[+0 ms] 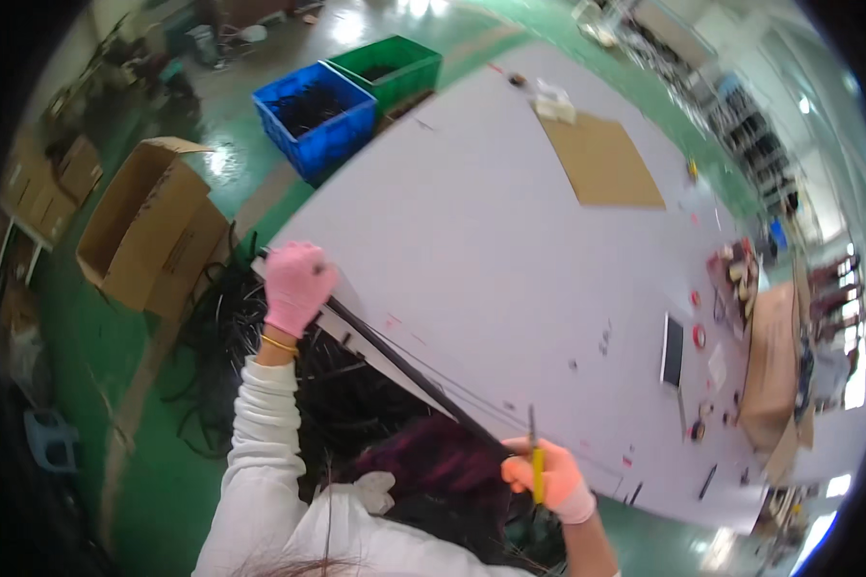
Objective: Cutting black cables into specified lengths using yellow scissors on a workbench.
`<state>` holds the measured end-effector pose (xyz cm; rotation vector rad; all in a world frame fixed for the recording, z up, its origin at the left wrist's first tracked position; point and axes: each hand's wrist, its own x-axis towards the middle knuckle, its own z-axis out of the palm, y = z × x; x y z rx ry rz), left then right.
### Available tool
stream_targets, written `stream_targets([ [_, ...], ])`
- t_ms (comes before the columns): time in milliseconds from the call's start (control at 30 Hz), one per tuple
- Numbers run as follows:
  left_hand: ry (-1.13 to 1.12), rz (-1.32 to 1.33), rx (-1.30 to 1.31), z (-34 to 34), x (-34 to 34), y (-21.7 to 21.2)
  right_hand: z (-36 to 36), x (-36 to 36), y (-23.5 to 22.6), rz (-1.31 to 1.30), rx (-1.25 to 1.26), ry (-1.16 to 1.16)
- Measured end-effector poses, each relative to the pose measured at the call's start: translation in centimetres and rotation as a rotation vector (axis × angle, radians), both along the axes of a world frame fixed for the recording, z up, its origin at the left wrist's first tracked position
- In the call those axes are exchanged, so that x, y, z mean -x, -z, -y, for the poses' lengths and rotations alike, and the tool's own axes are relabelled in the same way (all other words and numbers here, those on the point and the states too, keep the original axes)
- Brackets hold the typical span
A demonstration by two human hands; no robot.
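A long black strip (414, 370), like rubber or plastic trim, runs slantwise along the near edge of the white table (471, 221). My left hand (298, 279), in a pink glove, is closed round its far left end at the table's corner. My right hand (553, 478), in a glove that looks orange-pink, grips the strip's other end at the near edge. In the same hand is a slim yellow-handled tool (538, 471) with a thin dark tip pointing up; its exact kind is too small to tell. The strip looks stretched nearly straight between my hands.
Left of the table, a heap of black strips (236, 327) hangs beside an open cardboard box (154, 231). Blue (327, 149) and green (404, 82) crates stand beyond. A cardboard sheet (601, 163), a dark-screened device (673, 351) and red tape (699, 336) lie on the table.
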<state>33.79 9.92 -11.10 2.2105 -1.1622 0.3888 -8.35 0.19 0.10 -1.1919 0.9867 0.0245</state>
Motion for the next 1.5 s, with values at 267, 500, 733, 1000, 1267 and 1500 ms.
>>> stream_targets([
  [267, 0.052, -0.022, -0.015, -0.1, -2.0, 0.2, 4.9, 8.4, -1.0, -0.222, 0.136, 0.13],
  [500, -0.008, -0.124, -0.104, 0.5, -1.4, 0.7, 6.3, 9.2, 1.6, -0.362, 0.479, -0.117],
  [733, -0.019, -0.169, -0.109, -0.2, -1.9, 1.2, 6.5, 8.6, 3.8, -0.598, 0.739, -0.376],
  [1000, -0.023, -0.171, -0.088, -0.2, -2.4, 1.6, 7.4, 6.6, 2.1, -0.857, 0.706, -0.501],
  [1267, 0.0, 0.074, -0.28, 0.8, 1.0, -0.7, 7.9, 6.3, 1.8, -0.885, 0.672, -0.522],
  [1500, 0.823, -0.181, -0.242, 6.3, 29.1, -4.6, 8.1, 6.6, 2.1, -0.863, 0.69, -0.547],
])
